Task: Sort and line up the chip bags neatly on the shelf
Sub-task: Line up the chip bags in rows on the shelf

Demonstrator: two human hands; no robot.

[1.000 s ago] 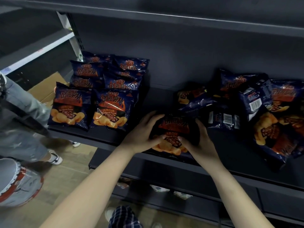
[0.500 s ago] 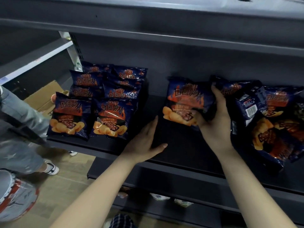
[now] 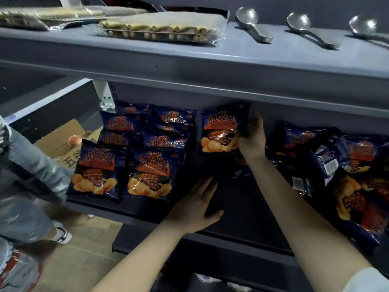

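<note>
Fingers [image 3: 257, 123], right hand [image 3: 251, 142], grip chip bag [image 3: 219, 131]; left hand [image 3: 195, 209] flat over shelf [image 3: 248, 209] (spoons [image 3: 299, 23] above).

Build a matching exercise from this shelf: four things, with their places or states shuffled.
1. middle chip bag
2. left hand
3. ladles
4. jumbled bags

A. on the upper shelf
B. open over the lower shelf
C. heaped at the right end
D. gripped by the right hand

Pairs: 1-D, 2-B, 3-A, 4-C
</note>
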